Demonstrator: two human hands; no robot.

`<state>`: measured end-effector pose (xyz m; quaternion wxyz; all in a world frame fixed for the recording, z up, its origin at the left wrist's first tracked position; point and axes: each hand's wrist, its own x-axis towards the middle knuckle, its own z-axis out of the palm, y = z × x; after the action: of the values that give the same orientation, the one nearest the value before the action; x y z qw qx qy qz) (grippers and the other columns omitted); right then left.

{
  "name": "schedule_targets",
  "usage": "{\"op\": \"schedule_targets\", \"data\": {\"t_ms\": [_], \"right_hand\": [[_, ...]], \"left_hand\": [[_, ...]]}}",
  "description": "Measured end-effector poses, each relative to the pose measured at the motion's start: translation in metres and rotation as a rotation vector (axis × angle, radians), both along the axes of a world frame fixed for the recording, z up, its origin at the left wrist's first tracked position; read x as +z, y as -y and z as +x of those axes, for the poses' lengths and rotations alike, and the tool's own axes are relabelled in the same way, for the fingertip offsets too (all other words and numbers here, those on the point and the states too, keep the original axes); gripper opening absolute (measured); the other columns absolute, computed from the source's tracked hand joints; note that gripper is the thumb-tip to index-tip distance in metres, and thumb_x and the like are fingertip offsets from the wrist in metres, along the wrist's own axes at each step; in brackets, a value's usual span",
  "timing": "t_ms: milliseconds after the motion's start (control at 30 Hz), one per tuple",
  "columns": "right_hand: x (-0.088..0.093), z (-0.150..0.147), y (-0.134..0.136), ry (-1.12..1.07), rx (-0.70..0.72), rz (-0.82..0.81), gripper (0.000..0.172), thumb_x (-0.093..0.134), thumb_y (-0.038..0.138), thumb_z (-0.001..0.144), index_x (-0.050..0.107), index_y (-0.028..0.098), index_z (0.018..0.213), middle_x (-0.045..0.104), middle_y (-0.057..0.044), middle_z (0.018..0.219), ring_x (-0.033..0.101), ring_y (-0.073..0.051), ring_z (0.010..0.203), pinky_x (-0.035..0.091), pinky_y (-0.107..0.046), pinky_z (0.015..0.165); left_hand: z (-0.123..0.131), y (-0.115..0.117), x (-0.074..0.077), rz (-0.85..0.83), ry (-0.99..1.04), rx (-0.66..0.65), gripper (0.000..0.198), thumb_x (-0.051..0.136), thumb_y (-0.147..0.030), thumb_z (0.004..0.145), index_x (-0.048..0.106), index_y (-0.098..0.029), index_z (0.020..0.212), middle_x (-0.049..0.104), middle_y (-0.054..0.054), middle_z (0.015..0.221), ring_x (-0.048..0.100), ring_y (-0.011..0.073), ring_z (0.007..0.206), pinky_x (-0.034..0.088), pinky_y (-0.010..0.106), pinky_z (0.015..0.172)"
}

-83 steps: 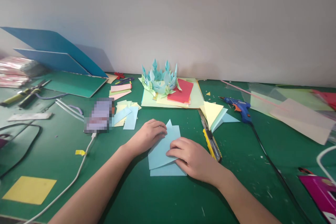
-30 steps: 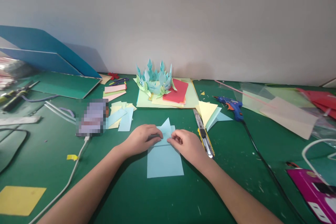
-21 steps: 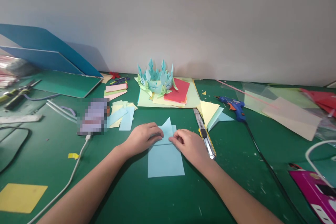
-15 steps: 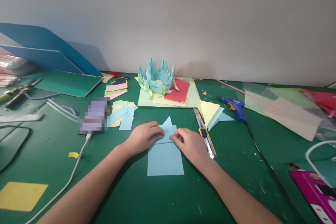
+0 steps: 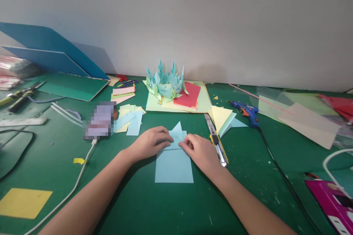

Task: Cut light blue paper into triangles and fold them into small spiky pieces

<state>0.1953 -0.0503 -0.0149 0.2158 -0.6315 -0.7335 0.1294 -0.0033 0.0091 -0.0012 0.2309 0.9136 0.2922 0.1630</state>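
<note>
A light-blue sheet of paper [image 5: 174, 167] lies flat on the green table, with a folded light-blue piece with a pointed tip [image 5: 176, 134] across its far edge. My left hand [image 5: 149, 142] is closed on the left side of the folded piece, thumb and fingers pressed together. From the right, my right hand [image 5: 199, 150] pinches the same folded paper between thumb and forefinger. Its fingertips partly cover the crease. Just beyond my right hand rests a utility knife [image 5: 216, 139] with a yellow edge.
A blue-green folded-paper crown [image 5: 165, 80] stands at the back on paper sheets beside red paper [image 5: 189, 94]. A blue glue gun [image 5: 246, 112] lies right, its cord running forward. To the left are a blurred-out phone [image 5: 99, 119] with a white cable, paper strips [image 5: 135, 123] and pliers [image 5: 23, 99].
My hands stay in nearly the same place on the blue paper. The whole view has shifted very slightly.
</note>
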Motion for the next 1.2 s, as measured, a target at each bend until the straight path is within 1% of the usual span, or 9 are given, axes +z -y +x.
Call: {"op": "schedule_targets", "data": {"t_ms": [133,333,533,733,867,933,1033,1100,1200], "right_hand": [[0.000,0.000,0.000,0.007,0.000,0.006,0.023,0.060,0.029,0.083,0.052,0.020,0.064,0.055,0.002,0.056,0.053,-0.015,0.055,0.030,-0.024,0.050],[0.000,-0.001,0.001,0.021,-0.002,0.021,0.023,0.058,0.029,0.084,0.053,0.019,0.064,0.056,0.001,0.058,0.054,-0.015,0.056,0.030,-0.023,0.051],[-0.002,-0.001,0.001,0.031,-0.003,0.031,0.023,0.057,0.030,0.085,0.053,0.019,0.065,0.056,0.001,0.057,0.054,-0.015,0.055,0.029,-0.023,0.051],[-0.003,0.000,0.001,0.015,-0.009,0.048,0.017,0.058,0.030,0.084,0.054,0.019,0.071,0.053,0.003,0.054,0.052,-0.014,0.050,0.028,-0.022,0.048],[-0.004,0.001,0.003,-0.036,-0.005,0.083,0.013,0.053,0.028,0.086,0.056,0.020,0.077,0.053,0.004,0.052,0.052,-0.014,0.048,0.030,-0.023,0.047],[-0.004,0.003,0.004,-0.075,0.032,0.124,0.013,0.049,0.025,0.088,0.057,0.020,0.079,0.058,0.002,0.058,0.055,-0.015,0.053,0.034,-0.023,0.050],[-0.003,0.005,0.009,-0.074,0.135,0.201,0.019,0.045,0.019,0.090,0.061,0.018,0.079,0.063,-0.004,0.073,0.059,-0.017,0.067,0.041,-0.025,0.061],[-0.001,0.007,0.012,-0.032,0.194,0.244,0.022,0.044,0.016,0.089,0.064,0.017,0.080,0.063,-0.006,0.078,0.059,-0.019,0.073,0.043,-0.027,0.065],[0.002,0.007,0.015,0.025,0.258,0.289,0.024,0.043,0.010,0.087,0.066,0.017,0.081,0.063,-0.007,0.080,0.057,-0.020,0.075,0.044,-0.029,0.065]], "left_hand": [[-0.002,-0.001,0.000,-0.023,0.008,-0.025,0.022,0.050,-0.018,0.088,0.068,-0.019,0.101,0.060,0.007,0.096,0.058,0.0169,0.089,0.047,0.028,0.079],[-0.001,-0.001,0.000,-0.010,0.008,-0.031,0.024,0.046,-0.020,0.090,0.068,-0.019,0.100,0.058,0.006,0.092,0.058,0.0161,0.084,0.046,0.026,0.074],[0.000,-0.001,0.000,-0.005,-0.013,-0.043,0.026,0.045,-0.016,0.090,0.068,-0.018,0.102,0.057,0.007,0.093,0.057,0.0162,0.086,0.045,0.026,0.076],[0.000,0.000,0.002,-0.036,-0.029,-0.014,0.024,0.049,-0.016,0.088,0.068,-0.018,0.102,0.057,0.007,0.095,0.057,0.0162,0.088,0.046,0.027,0.078],[0.000,-0.001,0.002,-0.052,-0.025,-0.004,0.023,0.050,-0.015,0.087,0.068,-0.016,0.102,0.057,0.007,0.096,0.058,0.0168,0.089,0.046,0.027,0.079],[0.000,-0.001,0.001,-0.057,-0.028,-0.001,0.024,0.050,-0.015,0.087,0.068,-0.016,0.103,0.057,0.007,0.096,0.058,0.0170,0.090,0.046,0.028,0.080],[0.000,0.000,0.001,-0.066,-0.037,0.008,0.024,0.051,-0.015,0.087,0.068,-0.017,0.103,0.057,0.007,0.096,0.058,0.0167,0.090,0.046,0.028,0.080],[0.000,0.000,0.001,-0.073,-0.035,0.010,0.024,0.051,-0.015,0.086,0.068,-0.017,0.102,0.058,0.006,0.096,0.058,0.0164,0.089,0.046,0.028,0.081],[0.000,0.000,0.001,-0.078,-0.022,0.012,0.023,0.051,-0.015,0.086,0.068,-0.018,0.102,0.058,0.006,0.096,0.058,0.0162,0.089,0.047,0.028,0.081]]}}
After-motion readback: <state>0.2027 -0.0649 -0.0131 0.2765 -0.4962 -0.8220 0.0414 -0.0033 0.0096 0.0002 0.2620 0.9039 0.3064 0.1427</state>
